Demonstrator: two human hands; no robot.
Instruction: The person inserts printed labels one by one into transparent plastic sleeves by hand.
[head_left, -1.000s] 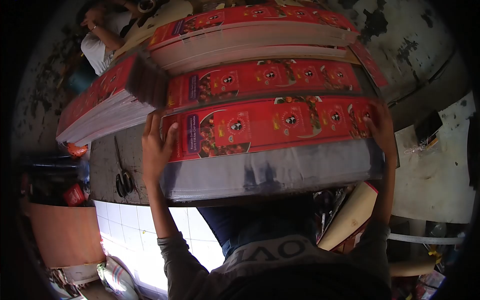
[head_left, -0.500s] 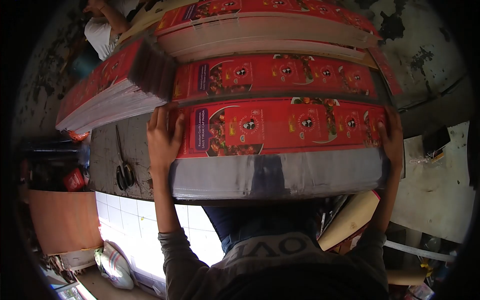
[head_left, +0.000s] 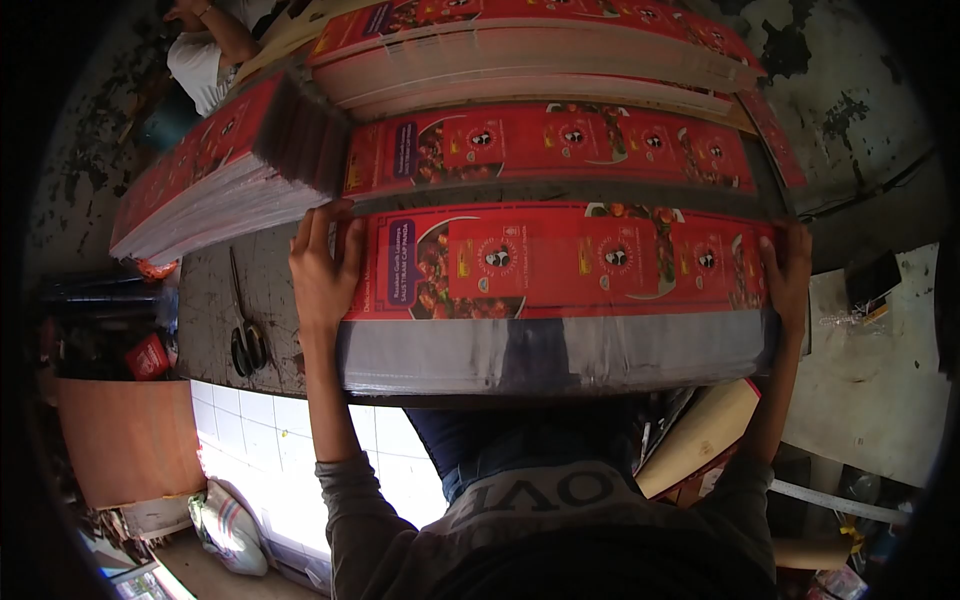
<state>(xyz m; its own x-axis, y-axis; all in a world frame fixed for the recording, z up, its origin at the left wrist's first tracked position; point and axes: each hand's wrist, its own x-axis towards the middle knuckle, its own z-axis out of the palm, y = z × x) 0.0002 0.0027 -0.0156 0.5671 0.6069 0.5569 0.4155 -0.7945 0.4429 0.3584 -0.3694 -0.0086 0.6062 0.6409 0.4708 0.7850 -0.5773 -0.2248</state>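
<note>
A long stack of red printed plastic packaging sheets (head_left: 560,262) lies across the near edge of the table, its pale layered side facing me. My left hand (head_left: 328,262) grips the left end, with its thumb along the end of the top sheet and its fingers reaching toward the far corner. Around the right end is my right hand (head_left: 787,270), its thumb at the top edge and its other fingers partly hidden on the outer side. Both hands press on the stack from opposite ends. Just behind it lies another row of red sheets (head_left: 520,150), separated by a dark gap.
Black-handled scissors (head_left: 248,345) rest on the dark table (head_left: 212,300) left of my left hand. A slanted pile of red sheets (head_left: 215,170) stands at the back left, and a taller stack (head_left: 550,55) at the back. A person (head_left: 205,55) is at the far left.
The near stack has shifted slightly toward me, and the gap behind it is wider. My hands stay at its two ends.
</note>
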